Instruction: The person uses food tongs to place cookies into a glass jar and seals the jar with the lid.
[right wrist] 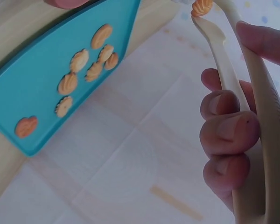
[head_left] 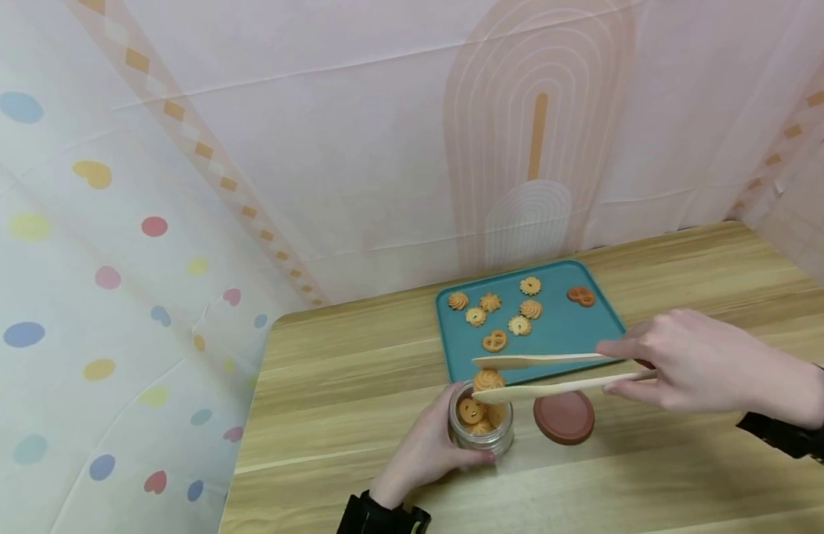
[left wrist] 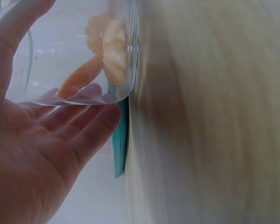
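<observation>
right hand (head_left: 692, 363), at the right of the frame, has its grip clamped on pale tongs (head_left: 565, 386), whose long axis runs leftward, almost level. a swirled cookie (head_left: 488, 380) is held between their tips, left of that grip and over the far rim of a clear jar (head_left: 495, 443) at lower centre; whether it touches the rim i cannot tell. the left hand (head_left: 425, 441), nearer the jar, curls its fingers round the side. loose cookies (head_left: 472, 410) lie inside. just right, a brown lid (head_left: 564, 417) rests on the bench (head_left: 345, 400); beyond, a teal tray (head_left: 565, 334) bears scattered cookies (head_left: 530, 308) and two pretzels (head_left: 581, 297).
</observation>
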Tool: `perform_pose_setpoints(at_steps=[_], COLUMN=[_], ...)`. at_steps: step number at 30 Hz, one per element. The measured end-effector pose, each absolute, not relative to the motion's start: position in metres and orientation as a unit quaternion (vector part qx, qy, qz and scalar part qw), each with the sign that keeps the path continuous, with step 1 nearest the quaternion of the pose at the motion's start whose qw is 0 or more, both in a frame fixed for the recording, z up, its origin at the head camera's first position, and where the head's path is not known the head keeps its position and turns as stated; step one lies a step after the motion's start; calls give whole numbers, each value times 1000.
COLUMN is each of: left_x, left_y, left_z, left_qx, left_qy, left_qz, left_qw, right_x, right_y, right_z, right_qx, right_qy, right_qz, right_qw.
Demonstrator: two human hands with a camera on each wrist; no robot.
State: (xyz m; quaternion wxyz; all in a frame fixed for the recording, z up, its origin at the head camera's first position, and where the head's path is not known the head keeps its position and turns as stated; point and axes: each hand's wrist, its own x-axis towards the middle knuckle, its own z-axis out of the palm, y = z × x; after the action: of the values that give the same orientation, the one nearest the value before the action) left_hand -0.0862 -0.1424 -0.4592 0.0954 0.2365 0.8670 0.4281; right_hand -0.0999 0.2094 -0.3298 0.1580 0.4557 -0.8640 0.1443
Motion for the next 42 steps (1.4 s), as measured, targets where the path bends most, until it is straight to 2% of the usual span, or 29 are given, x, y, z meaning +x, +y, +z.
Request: perform_pose_setpoints(at_steps=[9,27,34,42], left_x=[-87,-87,-87,-87], left_y=[-143,-143,-143,-143], left_z=[-459,-460,-460,-460], left_qx=[243,244,242,250], left_qy=[866,868,869,867], left_qz=[426,424,422,423], left_qw=[94,91,91,87], right_x=[-99,-96,-94,-95], right_y=[200,194,195,202], right_z=[-328,-328,-326,-327], right_qx=[478,472,449,436], right_qy=[-857,-864,-881,-883], right_qz=[133,118,107,111], right_qw=[138,132,109,133])
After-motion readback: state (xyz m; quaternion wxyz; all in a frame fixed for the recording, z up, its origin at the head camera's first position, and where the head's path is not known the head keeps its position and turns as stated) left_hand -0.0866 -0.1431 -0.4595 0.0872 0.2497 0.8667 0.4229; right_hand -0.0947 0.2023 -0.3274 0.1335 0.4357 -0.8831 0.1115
